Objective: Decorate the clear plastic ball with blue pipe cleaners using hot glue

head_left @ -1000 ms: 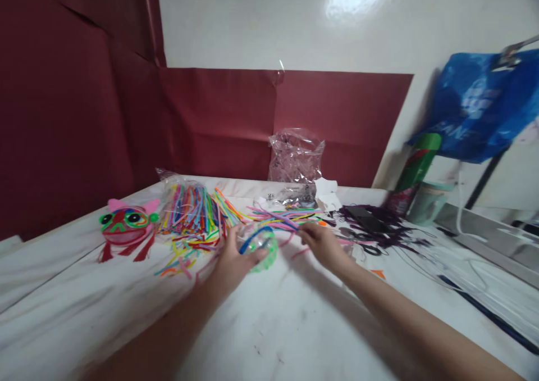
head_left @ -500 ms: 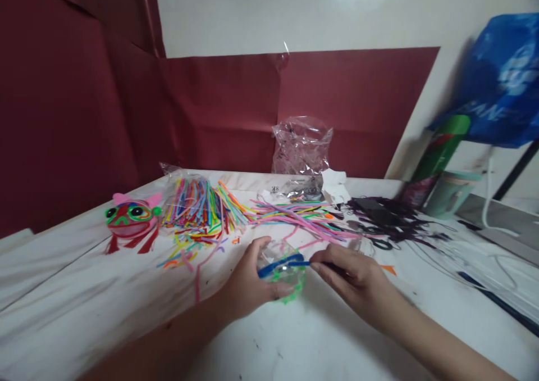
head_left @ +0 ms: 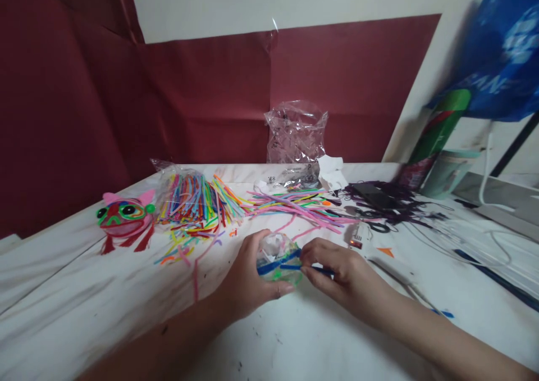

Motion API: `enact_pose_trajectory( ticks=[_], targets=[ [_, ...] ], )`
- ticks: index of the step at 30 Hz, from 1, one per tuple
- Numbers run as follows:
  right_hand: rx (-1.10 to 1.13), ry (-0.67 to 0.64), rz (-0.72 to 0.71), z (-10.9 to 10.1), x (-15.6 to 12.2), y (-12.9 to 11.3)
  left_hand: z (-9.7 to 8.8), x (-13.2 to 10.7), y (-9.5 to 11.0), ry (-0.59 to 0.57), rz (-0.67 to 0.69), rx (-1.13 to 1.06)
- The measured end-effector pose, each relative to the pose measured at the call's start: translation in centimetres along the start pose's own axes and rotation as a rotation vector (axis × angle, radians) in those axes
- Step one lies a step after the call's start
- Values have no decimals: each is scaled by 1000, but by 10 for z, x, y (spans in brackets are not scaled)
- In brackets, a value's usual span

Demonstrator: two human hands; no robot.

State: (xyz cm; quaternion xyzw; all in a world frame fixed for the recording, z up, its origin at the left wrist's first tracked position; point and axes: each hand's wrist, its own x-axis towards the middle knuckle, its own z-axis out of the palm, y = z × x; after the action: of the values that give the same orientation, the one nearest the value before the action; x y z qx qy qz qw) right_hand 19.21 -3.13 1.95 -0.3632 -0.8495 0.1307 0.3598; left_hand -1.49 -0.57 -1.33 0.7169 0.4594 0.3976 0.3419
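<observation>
My left hand (head_left: 242,280) grips a rounded clear plastic piece (head_left: 274,245) from its left side, thumb below and fingers above. Green fuzzy trim shows along the lower right of this piece. A blue pipe cleaner (head_left: 269,268) lies across its front. My right hand (head_left: 347,271) is closed in a pinch on the blue pipe cleaner at the right edge of the plastic, and a blue length also shows under its fingers. Beyond both hands lies a loose heap of pink and mixed pipe cleaners (head_left: 290,207).
A pink and red animal head (head_left: 126,218) with tassels stands at left, beside a bag of colourful pipe cleaners (head_left: 189,198). Black scissors (head_left: 381,227), a white device (head_left: 357,235) with a small glowing light, dark purple strands (head_left: 404,207) and a pale green cup (head_left: 448,173) are at right.
My right hand has moved left, closer to the plastic piece, along the blue pipe cleaner. The left hand keeps its grip. The white device shows more fully now, and the view has shifted slightly.
</observation>
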Motion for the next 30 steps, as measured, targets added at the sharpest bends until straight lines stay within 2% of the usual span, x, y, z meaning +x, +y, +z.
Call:
enact_pose_trajectory(
  ticks=[8,13,20,25,30],
  targets=[
    [-75,-16,9,3,-5,0,3,-1,1,7,88,58],
    [-117,33,-5,6,-3,-1,3,-4,2,10,86,66],
    [-119,51,7,9,-4,-2,-1,-2,-1,3,164,61],
    [-131,74,19,11,-4,-2,-1,2,-8,4,173,89],
    [-129,69,52,15,-4,-3,0,0,-7,-6,139,42]
  ],
)
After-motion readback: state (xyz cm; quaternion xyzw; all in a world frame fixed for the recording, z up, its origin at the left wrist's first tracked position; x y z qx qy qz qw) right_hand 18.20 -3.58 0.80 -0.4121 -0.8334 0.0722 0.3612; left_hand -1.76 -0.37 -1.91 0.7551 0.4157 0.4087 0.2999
